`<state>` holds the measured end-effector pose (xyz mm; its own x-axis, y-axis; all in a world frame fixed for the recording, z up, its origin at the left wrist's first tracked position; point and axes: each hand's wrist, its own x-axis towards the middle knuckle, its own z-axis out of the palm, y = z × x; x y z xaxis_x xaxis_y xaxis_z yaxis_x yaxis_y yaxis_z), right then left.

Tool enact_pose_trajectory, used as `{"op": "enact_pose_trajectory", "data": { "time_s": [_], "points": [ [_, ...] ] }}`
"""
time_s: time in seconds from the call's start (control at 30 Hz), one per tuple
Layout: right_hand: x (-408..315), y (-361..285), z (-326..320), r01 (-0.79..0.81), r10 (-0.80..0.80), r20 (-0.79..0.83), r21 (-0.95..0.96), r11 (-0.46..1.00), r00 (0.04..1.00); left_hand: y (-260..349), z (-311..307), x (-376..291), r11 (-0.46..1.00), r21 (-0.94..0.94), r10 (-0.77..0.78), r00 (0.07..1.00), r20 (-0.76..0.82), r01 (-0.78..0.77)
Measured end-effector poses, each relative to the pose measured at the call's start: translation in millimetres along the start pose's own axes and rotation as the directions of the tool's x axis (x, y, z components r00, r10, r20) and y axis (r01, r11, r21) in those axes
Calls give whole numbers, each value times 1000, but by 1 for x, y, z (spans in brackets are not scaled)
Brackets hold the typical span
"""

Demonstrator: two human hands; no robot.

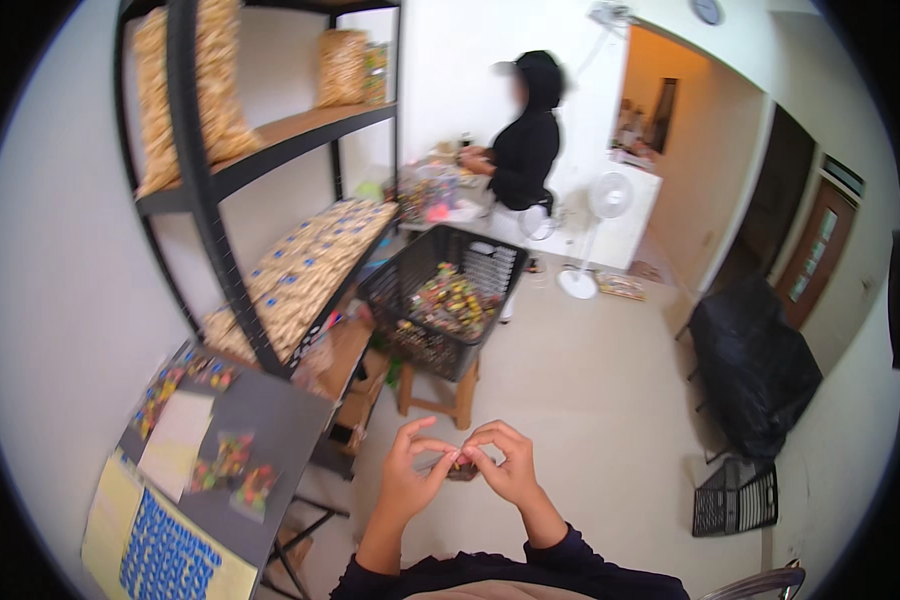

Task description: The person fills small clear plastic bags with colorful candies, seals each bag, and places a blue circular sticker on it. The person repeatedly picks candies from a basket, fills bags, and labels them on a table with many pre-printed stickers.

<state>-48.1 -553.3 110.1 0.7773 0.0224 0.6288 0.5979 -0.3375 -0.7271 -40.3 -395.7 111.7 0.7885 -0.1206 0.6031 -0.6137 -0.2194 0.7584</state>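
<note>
In front of my body, my left hand point(418, 471) and my right hand point(504, 463) meet at the fingertips. Thumbs and forefingers pinch the top of a small packet point(463, 471), which hangs below them. Its contents look dark and reddish, but the fingers cover much of it. To the left stands a grey table point(285, 405) with several clear packets of colourful pieces point(234, 471) on it. A white sheet of paper point(178, 442) lies beside them. Closer to me, a yellowish sheet point(225, 574) carries rows of blue stickers point(166, 551).
A black plastic crate point(450, 360) with many colourful packets rests on a wooden stool point(463, 405). A metal shelf point(195, 172) at left holds big bags of tan snacks point(221, 82). Beyond are a person in black point(529, 150), a white fan point(611, 196), and a covered object point(754, 360).
</note>
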Motion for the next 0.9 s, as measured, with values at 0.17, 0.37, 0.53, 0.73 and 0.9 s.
{"op": "enact_pose_trajectory", "data": {
  "time_s": [0.17, 0.37, 0.53, 0.73, 0.9],
  "points": [
    [22, -1, 52, 39, -56, 194, 87, 995, 980, -16, -44, -14, 996, 65, -46, 977, -209, 61],
    [59, -23, 139, 117, -206, 380, 245, 963, 902, -25, -121, -28, 979, 45, -162, 897, -412, 197],
    [89, -33, 220, -70, -205, 559, 429, 900, 803, -36, -183, -32, 907, -110, -393, 723, -568, 407],
    [106, -31, 302, -337, -109, 646, 526, 781, 756, -65, -243, -27, 880, -436, -434, 690, -578, 189],
    [107, -19, 345, -422, -50, 634, 569, 706, 772, -92, -262, -43, 861, -460, -442, 765, -468, 216]
  ]
}}
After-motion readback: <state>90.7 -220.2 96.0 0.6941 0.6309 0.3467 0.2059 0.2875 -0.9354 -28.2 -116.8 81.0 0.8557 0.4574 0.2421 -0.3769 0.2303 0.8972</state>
